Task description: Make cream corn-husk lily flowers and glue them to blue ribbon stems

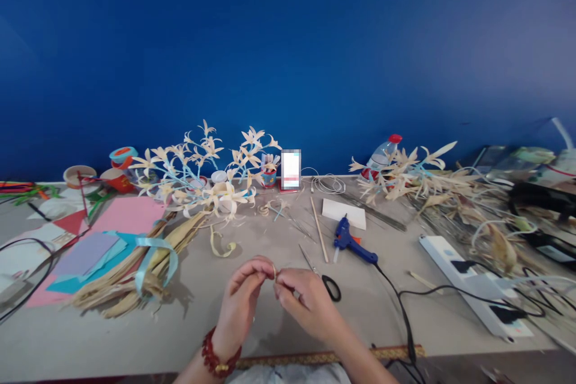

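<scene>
My left hand (246, 289) and my right hand (306, 299) meet over the front middle of the table. Both are closed in a pinch on a thin pale strip (274, 272), straw-coloured like the dried husks; most of it is hidden by the fingers. Just beyond my right hand lie scissors (332, 288) with black handles, partly covered by that hand. A blue hot glue gun (350, 241) rests farther right, beside a thin wooden stick (320, 229). A curled yellowish strip (221, 246) lies beyond my left hand.
Left are a bundle of dried husks (130, 276) and coloured paper sheets (85, 255). Pale husk flowers (211, 174) stand at the back, with more flowers (405, 174) back right. A white power strip (472, 288) with black cables lies right. A phone (291, 168) stands by the blue wall.
</scene>
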A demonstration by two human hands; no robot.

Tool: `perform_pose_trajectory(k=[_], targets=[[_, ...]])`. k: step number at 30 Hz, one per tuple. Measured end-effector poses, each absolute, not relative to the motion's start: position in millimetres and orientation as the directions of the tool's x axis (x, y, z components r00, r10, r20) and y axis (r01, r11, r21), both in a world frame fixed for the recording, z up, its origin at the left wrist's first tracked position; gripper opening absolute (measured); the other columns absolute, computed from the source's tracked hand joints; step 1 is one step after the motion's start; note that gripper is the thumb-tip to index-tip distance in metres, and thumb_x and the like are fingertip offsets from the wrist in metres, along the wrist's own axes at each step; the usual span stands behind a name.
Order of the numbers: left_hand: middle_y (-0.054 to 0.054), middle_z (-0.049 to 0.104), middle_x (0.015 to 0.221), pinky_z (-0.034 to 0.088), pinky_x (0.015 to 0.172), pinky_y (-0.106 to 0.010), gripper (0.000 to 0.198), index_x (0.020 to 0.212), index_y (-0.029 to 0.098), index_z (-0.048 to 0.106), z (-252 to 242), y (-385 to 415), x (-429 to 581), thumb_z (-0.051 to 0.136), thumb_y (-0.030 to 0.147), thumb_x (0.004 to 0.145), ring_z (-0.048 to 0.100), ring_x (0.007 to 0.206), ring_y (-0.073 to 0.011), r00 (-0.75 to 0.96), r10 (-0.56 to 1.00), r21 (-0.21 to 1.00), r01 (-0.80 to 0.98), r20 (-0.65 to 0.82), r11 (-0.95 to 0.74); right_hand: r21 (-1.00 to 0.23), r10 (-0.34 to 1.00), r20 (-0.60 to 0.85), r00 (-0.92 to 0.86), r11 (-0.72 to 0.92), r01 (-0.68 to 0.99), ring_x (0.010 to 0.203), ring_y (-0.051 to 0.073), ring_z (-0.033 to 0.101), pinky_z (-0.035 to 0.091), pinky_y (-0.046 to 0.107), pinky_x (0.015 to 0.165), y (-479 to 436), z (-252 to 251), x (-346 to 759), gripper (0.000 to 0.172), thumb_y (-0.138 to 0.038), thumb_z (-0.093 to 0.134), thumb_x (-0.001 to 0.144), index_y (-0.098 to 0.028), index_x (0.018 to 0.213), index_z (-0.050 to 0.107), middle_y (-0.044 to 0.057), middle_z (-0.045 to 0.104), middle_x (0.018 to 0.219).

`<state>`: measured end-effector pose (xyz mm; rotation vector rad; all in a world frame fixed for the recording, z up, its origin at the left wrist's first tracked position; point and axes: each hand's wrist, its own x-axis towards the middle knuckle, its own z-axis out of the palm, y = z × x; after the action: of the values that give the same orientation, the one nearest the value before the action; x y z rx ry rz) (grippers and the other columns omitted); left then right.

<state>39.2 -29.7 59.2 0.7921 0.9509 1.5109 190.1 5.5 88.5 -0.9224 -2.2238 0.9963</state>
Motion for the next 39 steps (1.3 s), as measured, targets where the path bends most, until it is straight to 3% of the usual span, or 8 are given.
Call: perform_pose_trajectory(k=[9,16,22,29,36,39], targets=[[-0.001,0.053,0.078,0.04,0.07,-0.024,0.01,0.076,0.016,0.061,69,-28,40,0.069,0.02,0.079,0.049,0.074,-0.0129,0.007,0.998,0.898,-0.437,-0.055,0.052,-0.686,0.698,0.264,-0.666,0.621,0.38,0.055,0.011,0.041,0.025,0.023,0.055,5,85,193,0.018,-0.013,0.046,0.078,-0.02,0.063,0.039,-0.004,0.042,0.057],[-0.001,0.057,0.073,0.039,0.072,-0.027,0.01,0.079,0.017,0.058,71,-28,38,0.066,0.023,0.082,0.051,0.072,-0.014,0.016,0.999,0.885,-0.463,-0.051,0.053,-0.736,0.793,0.344,-0.503,0.561,0.38,0.06,0.013,0.05,0.035,0.023,0.06,4,89,201,0.019,-0.02,0.045,0.092,-0.02,0.078,0.058,-0.001,0.055,0.066],[0.0,0.058,0.065,0.037,0.066,-0.025,0.012,0.081,0.017,0.055,73,-28,38,0.061,0.026,0.086,0.051,0.065,-0.013,0.112,0.993,0.864,-0.496,-0.035,0.086,-0.826,0.807,0.419,-0.415,0.529,0.196,0.074,0.016,0.062,0.046,0.025,0.069,4,88,197,0.02,-0.021,0.051,0.093,-0.023,0.101,0.068,0.004,0.068,0.083],[0.002,0.056,0.057,0.038,0.065,-0.024,0.015,0.081,0.018,0.053,75,-29,40,0.062,0.028,0.086,0.052,0.062,-0.0124,0.117,0.992,0.834,-0.542,-0.049,0.105,-0.892,0.846,0.399,-0.355,0.448,0.065,0.064,0.014,0.061,0.047,0.024,0.061,3,87,192,0.016,-0.021,0.057,0.09,-0.021,0.092,0.073,0.002,0.069,0.073],[0.004,0.053,0.058,0.037,0.056,-0.022,0.015,0.082,0.019,0.054,70,-30,40,0.06,0.032,0.087,0.047,0.052,-0.0098,0.018,0.999,0.915,-0.402,-0.027,0.032,-0.914,0.855,0.339,-0.393,0.398,0.079,0.065,0.014,0.059,0.046,0.024,0.061,2,90,191,0.017,-0.024,0.054,0.091,-0.02,0.088,0.07,0.003,0.067,0.074],[0.002,0.054,0.066,0.04,0.06,-0.024,0.011,0.081,0.02,0.058,71,-31,38,0.06,0.029,0.087,0.05,0.06,-0.0123,-0.08,0.995,0.973,-0.22,0.059,-0.076,-0.924,0.871,0.307,-0.383,0.369,0.099,0.066,0.014,0.058,0.046,0.023,0.06,2,87,191,0.018,-0.027,0.053,0.092,-0.02,0.089,0.07,0.003,0.066,0.075]])
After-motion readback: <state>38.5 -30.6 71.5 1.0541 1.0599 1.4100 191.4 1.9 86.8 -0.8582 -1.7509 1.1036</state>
